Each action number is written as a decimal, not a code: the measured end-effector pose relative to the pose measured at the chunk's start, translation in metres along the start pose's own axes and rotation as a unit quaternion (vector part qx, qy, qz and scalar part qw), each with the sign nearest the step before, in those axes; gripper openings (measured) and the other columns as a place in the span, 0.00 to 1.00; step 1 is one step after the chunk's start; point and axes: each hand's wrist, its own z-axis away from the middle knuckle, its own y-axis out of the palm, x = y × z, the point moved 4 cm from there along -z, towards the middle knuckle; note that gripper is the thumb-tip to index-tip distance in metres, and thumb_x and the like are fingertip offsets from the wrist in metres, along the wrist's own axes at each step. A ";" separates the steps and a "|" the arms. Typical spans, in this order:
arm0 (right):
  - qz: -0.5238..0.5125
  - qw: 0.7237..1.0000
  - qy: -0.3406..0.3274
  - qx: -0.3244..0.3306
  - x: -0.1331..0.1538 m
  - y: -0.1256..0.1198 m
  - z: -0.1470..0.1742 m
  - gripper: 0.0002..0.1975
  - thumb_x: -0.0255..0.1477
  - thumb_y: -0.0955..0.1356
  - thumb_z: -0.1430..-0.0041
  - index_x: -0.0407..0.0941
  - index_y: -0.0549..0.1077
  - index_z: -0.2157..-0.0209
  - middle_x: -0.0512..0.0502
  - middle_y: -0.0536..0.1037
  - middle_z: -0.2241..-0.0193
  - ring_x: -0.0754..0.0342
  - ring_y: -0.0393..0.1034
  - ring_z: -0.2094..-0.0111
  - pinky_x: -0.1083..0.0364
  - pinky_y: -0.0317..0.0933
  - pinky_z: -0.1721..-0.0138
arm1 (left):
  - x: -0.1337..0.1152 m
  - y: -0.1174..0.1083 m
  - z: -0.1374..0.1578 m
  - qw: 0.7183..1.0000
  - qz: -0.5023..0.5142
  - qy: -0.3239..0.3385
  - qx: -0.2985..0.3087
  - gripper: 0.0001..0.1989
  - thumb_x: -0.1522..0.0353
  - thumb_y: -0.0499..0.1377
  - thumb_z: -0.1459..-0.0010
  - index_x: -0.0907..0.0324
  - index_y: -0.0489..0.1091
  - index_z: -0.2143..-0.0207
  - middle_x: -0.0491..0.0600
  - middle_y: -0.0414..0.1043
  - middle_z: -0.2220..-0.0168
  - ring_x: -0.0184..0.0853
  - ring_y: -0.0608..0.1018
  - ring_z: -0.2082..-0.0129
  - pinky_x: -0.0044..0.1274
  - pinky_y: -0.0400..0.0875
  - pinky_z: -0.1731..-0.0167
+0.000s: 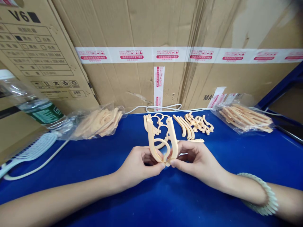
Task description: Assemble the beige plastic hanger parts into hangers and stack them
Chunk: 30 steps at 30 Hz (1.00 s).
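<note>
Two peach plastic hanger pieces point(163, 142) are pinched at their lower ends between the closed fingers of the left hand point(139, 165) and right hand point(195, 160), low centre of frame above the blue desk point(94, 157). Joining appears in hand; aligned pressing seems needed. Loose parts point(194, 124) lie beyond.

The worktop point(94, 164) is bright blue. The plastic hanger parts point(162, 142) are pale peach. The cardboard boxes point(132, 28) are brown, with white tape point(180, 54) printed in red. The bracelet point(265, 195) is pale green.
</note>
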 end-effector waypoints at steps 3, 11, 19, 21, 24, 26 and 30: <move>0.000 1.000 0.005 -0.009 -0.003 0.000 -0.001 0.11 0.36 0.76 0.50 0.45 0.77 0.69 0.48 0.80 0.71 0.55 0.75 0.70 0.54 0.72 0.64 | 0.001 0.000 0.000 1.000 0.003 -0.001 -0.002 0.05 0.69 0.65 0.51 0.61 0.77 0.70 0.48 0.79 0.70 0.35 0.79 0.71 0.26 0.74 0.66; 0.032 0.999 -0.007 0.034 0.020 -0.034 -0.016 0.09 0.29 0.76 0.52 0.44 0.76 0.68 0.51 0.78 0.75 0.58 0.74 0.76 0.59 0.71 0.73 | -0.015 -0.018 -0.005 0.997 0.068 -0.027 -0.009 0.06 0.69 0.69 0.51 0.63 0.77 0.71 0.47 0.77 0.74 0.30 0.77 0.75 0.21 0.74 0.71; 0.283 0.948 -0.125 0.075 0.057 -0.089 -0.025 0.06 0.32 0.74 0.47 0.45 0.80 0.67 0.45 0.79 0.71 0.54 0.73 0.72 0.57 0.68 0.73 | -0.033 -0.053 -0.015 0.983 0.170 -0.030 -0.069 0.09 0.69 0.71 0.53 0.61 0.75 0.71 0.46 0.76 0.71 0.28 0.77 0.73 0.19 0.74 0.69; 0.373 0.911 -0.142 0.100 0.060 -0.092 -0.025 0.05 0.32 0.73 0.46 0.46 0.80 0.67 0.45 0.79 0.69 0.52 0.73 0.68 0.56 0.68 0.68 | -0.036 -0.062 -0.018 0.987 0.144 -0.027 -0.064 0.08 0.68 0.71 0.53 0.61 0.75 0.72 0.45 0.76 0.72 0.28 0.77 0.72 0.18 0.73 0.70; 0.437 0.879 -0.138 0.127 0.062 -0.095 -0.024 0.03 0.29 0.71 0.44 0.48 0.80 0.68 0.47 0.78 0.69 0.52 0.73 0.67 0.56 0.67 0.66 | -0.040 -0.075 -0.024 0.999 0.040 -0.031 -0.014 0.07 0.70 0.70 0.53 0.60 0.76 0.70 0.47 0.78 0.73 0.32 0.80 0.70 0.19 0.73 0.68; 0.454 0.870 -0.124 0.150 0.062 -0.097 -0.023 0.04 0.28 0.70 0.44 0.48 0.79 0.70 0.48 0.78 0.70 0.52 0.73 0.67 0.55 0.66 0.66 | -0.042 -0.084 -0.027 0.998 -0.045 -0.031 0.020 0.07 0.69 0.69 0.52 0.59 0.77 0.69 0.48 0.80 0.73 0.34 0.81 0.70 0.21 0.73 0.69; 0.469 0.853 -0.084 0.214 0.056 -0.098 -0.021 0.02 0.27 0.71 0.44 0.47 0.78 0.70 0.50 0.78 0.72 0.53 0.73 0.68 0.55 0.65 0.66 | -0.043 -0.087 -0.026 0.972 -0.217 -0.012 0.091 0.06 0.65 0.67 0.49 0.57 0.77 0.71 0.47 0.80 0.74 0.35 0.80 0.73 0.21 0.72 0.73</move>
